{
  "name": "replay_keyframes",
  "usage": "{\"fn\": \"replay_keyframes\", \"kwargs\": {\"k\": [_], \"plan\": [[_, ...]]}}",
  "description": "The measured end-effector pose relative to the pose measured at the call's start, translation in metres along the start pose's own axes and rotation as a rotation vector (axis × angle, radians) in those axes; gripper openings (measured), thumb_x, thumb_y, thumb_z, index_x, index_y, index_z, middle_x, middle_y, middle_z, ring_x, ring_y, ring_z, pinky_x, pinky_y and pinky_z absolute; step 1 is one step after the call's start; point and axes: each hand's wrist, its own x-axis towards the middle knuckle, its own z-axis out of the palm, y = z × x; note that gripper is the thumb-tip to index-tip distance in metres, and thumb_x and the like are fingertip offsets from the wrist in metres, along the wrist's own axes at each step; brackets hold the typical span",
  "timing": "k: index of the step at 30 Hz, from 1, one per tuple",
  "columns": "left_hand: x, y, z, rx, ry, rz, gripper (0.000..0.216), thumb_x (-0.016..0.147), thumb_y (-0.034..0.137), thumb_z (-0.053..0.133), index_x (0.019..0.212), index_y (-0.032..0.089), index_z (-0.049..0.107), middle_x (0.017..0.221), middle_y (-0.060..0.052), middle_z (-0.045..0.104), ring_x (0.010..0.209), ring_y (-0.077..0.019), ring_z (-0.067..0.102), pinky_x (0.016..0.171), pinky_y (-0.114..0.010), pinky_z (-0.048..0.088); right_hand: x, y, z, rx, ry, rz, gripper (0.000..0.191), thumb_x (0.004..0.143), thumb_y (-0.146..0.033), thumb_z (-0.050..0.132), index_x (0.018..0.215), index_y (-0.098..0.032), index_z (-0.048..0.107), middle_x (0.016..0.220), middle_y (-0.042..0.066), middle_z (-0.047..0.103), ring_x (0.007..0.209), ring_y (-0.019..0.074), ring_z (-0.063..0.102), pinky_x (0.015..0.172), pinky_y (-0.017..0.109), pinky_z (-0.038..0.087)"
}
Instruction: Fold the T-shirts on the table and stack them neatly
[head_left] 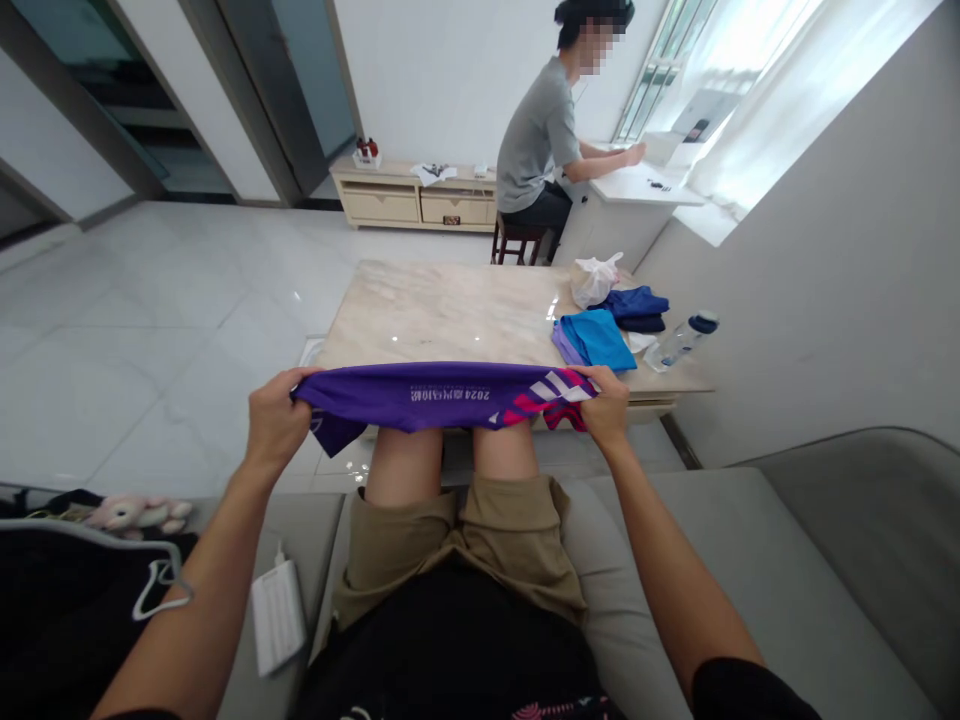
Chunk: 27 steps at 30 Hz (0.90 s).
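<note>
A purple piece of clothing, likely a sports shirt, is stretched sideways above my knees. It bears white print and pink and white stripes near its right end. My left hand is closed on the left end, where a corner hangs down. On the opposite end, my right hand grips the fabric beside the stripes. The cloth hangs in front of the near edge of the marble-topped coffee table.
Folded blue clothes, a white plastic bag and a water bottle stand on the table's right side. A white power bank and black clothing with a hanger lie on the sofa to my left. Another person sits at a white desk.
</note>
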Motion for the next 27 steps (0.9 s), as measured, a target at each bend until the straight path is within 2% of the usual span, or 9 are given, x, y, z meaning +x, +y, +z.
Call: {"fn": "replay_keyframes", "kwargs": {"k": [5, 10, 13, 16, 18, 20, 22, 25, 27], "plan": [[-0.008, 0.025, -0.011, -0.052, 0.225, 0.037, 0.032, 0.085, 0.016, 0.056, 0.107, 0.024, 0.078, 0.102, -0.002, 0.081, 0.102, -0.0278, 0.076, 0.097, -0.042, 0.058, 0.002, -0.003, -0.025, 0.022, 0.264, -0.03, 0.038, 0.086, -0.02, 0.056, 0.111, -0.021, 0.084, 0.108, 0.01, 0.083, 0.104, 0.0268, 0.075, 0.098, 0.041, 0.057], [-0.009, 0.021, -0.008, 0.002, 0.055, -0.1, 0.034, 0.077, 0.018, 0.057, 0.102, 0.023, 0.079, 0.09, -0.002, 0.082, 0.09, -0.027, 0.076, 0.086, -0.038, 0.057, 0.01, 0.001, -0.029, 0.082, 0.287, 0.085, 0.036, 0.092, -0.031, 0.054, 0.106, -0.018, 0.085, 0.097, 0.01, 0.083, 0.085, 0.0244, 0.072, 0.084, 0.037, 0.057], [0.003, 0.021, -0.014, 0.024, 0.117, -0.082, 0.033, 0.08, 0.018, 0.058, 0.104, 0.023, 0.079, 0.092, -0.002, 0.082, 0.089, -0.0263, 0.075, 0.085, -0.036, 0.056, 0.019, -0.005, -0.034, 0.077, 0.326, 0.132, 0.037, 0.093, -0.035, 0.057, 0.108, -0.016, 0.085, 0.089, 0.008, 0.081, 0.072, 0.0218, 0.065, 0.073, 0.035, 0.054], [0.025, 0.026, -0.026, 0.019, 0.227, -0.001, 0.029, 0.088, 0.021, 0.058, 0.107, 0.022, 0.079, 0.097, -0.003, 0.081, 0.089, -0.0248, 0.073, 0.088, -0.036, 0.055, 0.037, -0.014, -0.044, 0.078, 0.465, 0.076, 0.036, 0.096, -0.037, 0.057, 0.111, -0.016, 0.083, 0.093, 0.008, 0.08, 0.076, 0.0216, 0.068, 0.074, 0.033, 0.053], [0.039, 0.025, -0.03, 0.078, 0.168, -0.004, 0.026, 0.091, 0.026, 0.059, 0.106, 0.023, 0.08, 0.092, -0.004, 0.08, 0.083, -0.0248, 0.071, 0.082, -0.035, 0.052, 0.049, -0.014, -0.047, 0.068, 0.542, 0.021, 0.035, 0.099, -0.037, 0.055, 0.111, -0.017, 0.081, 0.099, 0.01, 0.081, 0.084, 0.0233, 0.072, 0.08, 0.035, 0.055], [0.049, 0.018, -0.029, 0.177, 0.038, -0.052, 0.026, 0.091, 0.029, 0.059, 0.102, 0.026, 0.082, 0.083, -0.004, 0.078, 0.075, -0.0247, 0.067, 0.073, -0.033, 0.047, 0.06, -0.007, -0.045, 0.039, 0.525, -0.021, 0.032, 0.099, -0.037, 0.055, 0.107, -0.018, 0.08, 0.099, 0.01, 0.081, 0.088, 0.0251, 0.073, 0.083, 0.036, 0.056], [0.057, 0.008, -0.028, 0.25, -0.018, -0.103, 0.029, 0.09, 0.031, 0.058, 0.103, 0.026, 0.084, 0.079, -0.004, 0.077, 0.072, -0.0236, 0.065, 0.068, -0.031, 0.042, 0.069, 0.005, -0.042, -0.004, 0.434, -0.06, 0.028, 0.097, -0.034, 0.056, 0.102, -0.019, 0.079, 0.095, 0.01, 0.081, 0.086, 0.026, 0.074, 0.083, 0.038, 0.056], [0.073, 0.001, -0.03, 0.277, 0.079, -0.088, 0.036, 0.092, 0.034, 0.054, 0.11, 0.023, 0.084, 0.085, -0.005, 0.08, 0.072, -0.0207, 0.066, 0.072, -0.029, 0.045, 0.085, 0.016, -0.041, -0.061, 0.343, -0.157, 0.024, 0.095, -0.027, 0.056, 0.101, -0.021, 0.079, 0.093, 0.007, 0.081, 0.085, 0.0252, 0.074, 0.084, 0.037, 0.056], [0.088, 0.004, -0.034, 0.261, 0.181, -0.028, 0.038, 0.092, 0.034, 0.054, 0.111, 0.02, 0.084, 0.09, -0.006, 0.082, 0.075, -0.0197, 0.069, 0.076, -0.029, 0.048, 0.1, 0.018, -0.043, -0.086, 0.359, -0.219, 0.024, 0.095, -0.024, 0.057, 0.104, -0.022, 0.079, 0.093, 0.006, 0.08, 0.084, 0.0243, 0.073, 0.085, 0.037, 0.056]]}}
